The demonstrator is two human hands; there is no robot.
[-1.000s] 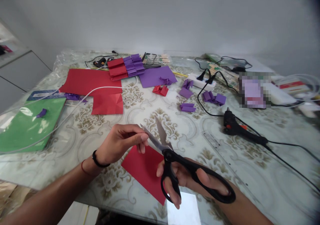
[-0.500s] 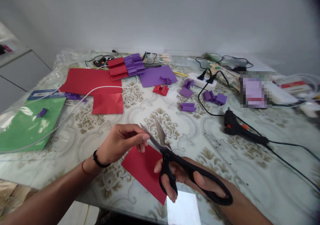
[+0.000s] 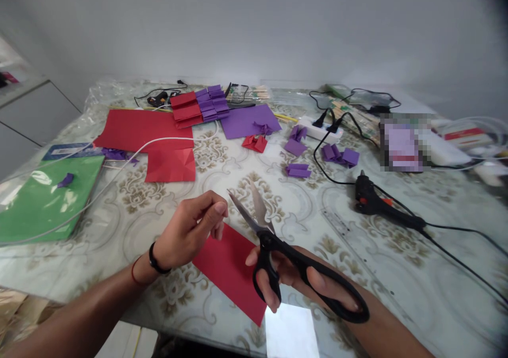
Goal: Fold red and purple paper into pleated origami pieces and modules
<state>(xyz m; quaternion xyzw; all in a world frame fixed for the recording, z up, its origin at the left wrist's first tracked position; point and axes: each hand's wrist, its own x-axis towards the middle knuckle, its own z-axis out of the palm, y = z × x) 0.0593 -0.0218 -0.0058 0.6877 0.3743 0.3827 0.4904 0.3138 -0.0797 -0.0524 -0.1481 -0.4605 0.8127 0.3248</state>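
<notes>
Black handles [image 3: 296, 253], silvery blades [image 3: 245, 213] on the scissors [image 3: 266, 239], I see from afar! Plain red sheet [image 3: 232, 278], purple folded pieces [image 3: 298, 170], a bright green packet [image 3: 47, 204], and I'm picking out brownish-gold scrollwork [image 3: 143, 190] swirling across the pale tablecloth [image 3: 305, 204].

The right hand [image 3: 288, 277] holds the black-handled scissors [image 3: 265, 239], digits through both loops, blades standing apart. Just left of the scissors is the left hand [image 3: 189, 228], fingers curled in, a black band [image 3: 152, 256] around its wrist. Below the scissors, a red sheet [image 3: 230, 273] lies on the patterned table [image 3: 301, 209]. Right of the scissors lies a black glue gun [image 3: 369, 204]; beyond the scissors, a folded purple piece [image 3: 298, 171], then a white power strip [image 3: 311, 128]. Well left of the scissors lies a green pack [image 3: 67, 207], a purple scrap [image 3: 65, 179] on top
</notes>
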